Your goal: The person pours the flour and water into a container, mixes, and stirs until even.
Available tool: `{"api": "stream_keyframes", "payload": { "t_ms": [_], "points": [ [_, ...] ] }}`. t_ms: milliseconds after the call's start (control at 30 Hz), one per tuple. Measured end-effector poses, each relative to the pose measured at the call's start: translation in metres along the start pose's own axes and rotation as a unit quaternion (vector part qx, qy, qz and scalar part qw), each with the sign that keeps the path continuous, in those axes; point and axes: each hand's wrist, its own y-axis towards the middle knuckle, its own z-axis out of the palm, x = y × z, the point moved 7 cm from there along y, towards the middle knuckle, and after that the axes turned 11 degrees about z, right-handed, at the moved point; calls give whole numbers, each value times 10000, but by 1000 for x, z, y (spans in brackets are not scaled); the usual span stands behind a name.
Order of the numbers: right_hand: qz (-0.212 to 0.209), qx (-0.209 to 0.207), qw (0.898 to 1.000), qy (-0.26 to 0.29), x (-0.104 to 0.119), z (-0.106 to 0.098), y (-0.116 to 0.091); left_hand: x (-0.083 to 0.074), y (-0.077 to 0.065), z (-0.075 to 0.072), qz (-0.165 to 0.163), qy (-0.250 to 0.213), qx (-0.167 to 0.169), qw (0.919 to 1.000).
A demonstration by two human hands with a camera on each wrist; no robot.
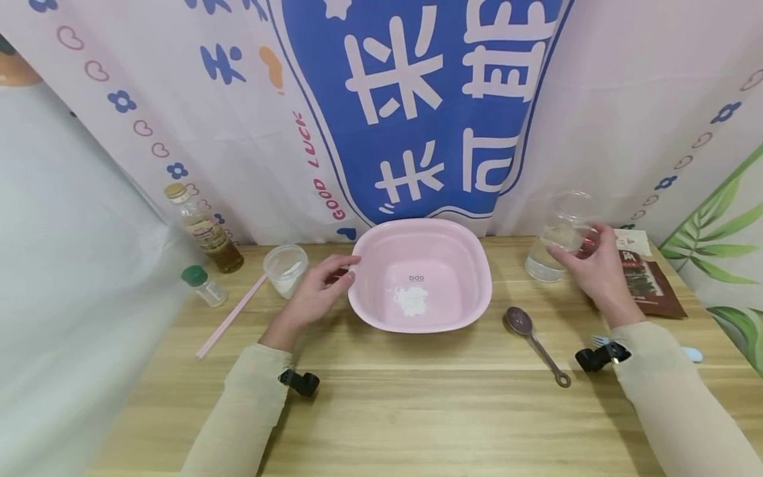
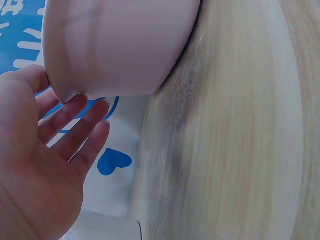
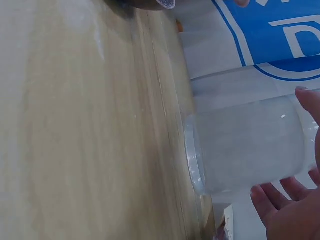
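A pink basin (image 1: 471,311) with white powder (image 1: 411,301) on its bottom stands at the back of the table. My left hand (image 1: 322,285) holds its left rim; in the left wrist view, the fingers of the hand (image 2: 45,145) meet the rim's edge. At the right, my right hand (image 1: 596,271) is around a tall clear cup (image 1: 544,264) of clear liquid, thumb on the near side. The right wrist view shows the cup (image 3: 245,145) standing on the table, between the thumb and fingers of that hand (image 3: 295,210).
Left of the basin are a tub of white powder (image 1: 286,281), pink chopsticks (image 1: 232,318), a green-capped jar (image 1: 205,288) and an oil bottle (image 1: 208,235). On the right lie a brown spoon (image 1: 539,344), a brown packet (image 1: 652,288) and a blue fork (image 1: 691,354). A printed cloth (image 1: 238,152) hangs behind.
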Motion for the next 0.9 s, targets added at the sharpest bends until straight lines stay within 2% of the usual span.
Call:
{"api": "stream_keyframes", "payload": {
  "t_ms": [200, 333, 567, 900],
  "points": [
    [-127, -62, 9998, -140, 6, 6, 4, 0, 0, 0, -12, -6, 22, 10000],
    [-45, -43, 9997, -249, 7, 8, 6, -1, -1, 0, -2, -27, 18, 10000],
    [-57, -123, 9986, -505, 8, 4, 8, -1, -1, 1, -36, -59, 37, 10000],
    [-276, -326, 9979, -493, 9, 5, 4, -2, -1, 0, -5, -33, 18, 10000]
  ]
}}
